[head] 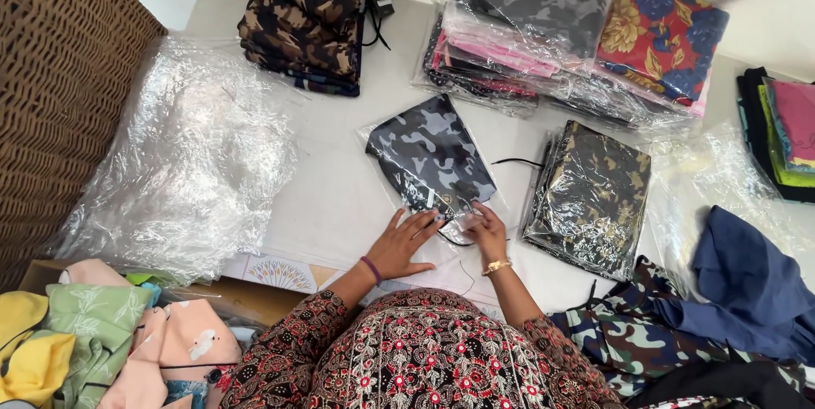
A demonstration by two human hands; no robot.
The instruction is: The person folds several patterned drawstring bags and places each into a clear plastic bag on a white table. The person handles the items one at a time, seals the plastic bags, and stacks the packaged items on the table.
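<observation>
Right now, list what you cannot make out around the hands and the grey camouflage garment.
- Head view: the near end of the grey camouflage garment, under the left hand and right hand.
- Small tag by the fingers: too small.
- Stacked packs: lower ones covered, plastic glare.
- Dark clothes: cut by right edge.

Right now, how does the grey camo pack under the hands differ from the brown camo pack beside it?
The grey camo pack is grey-black; the brown camo pack is olive-brown. The grey one is a single thin piece, with the left hand and right hand at its near end; the brown one is a thicker, untouched stack. Both are folded, in clear plastic.
</observation>
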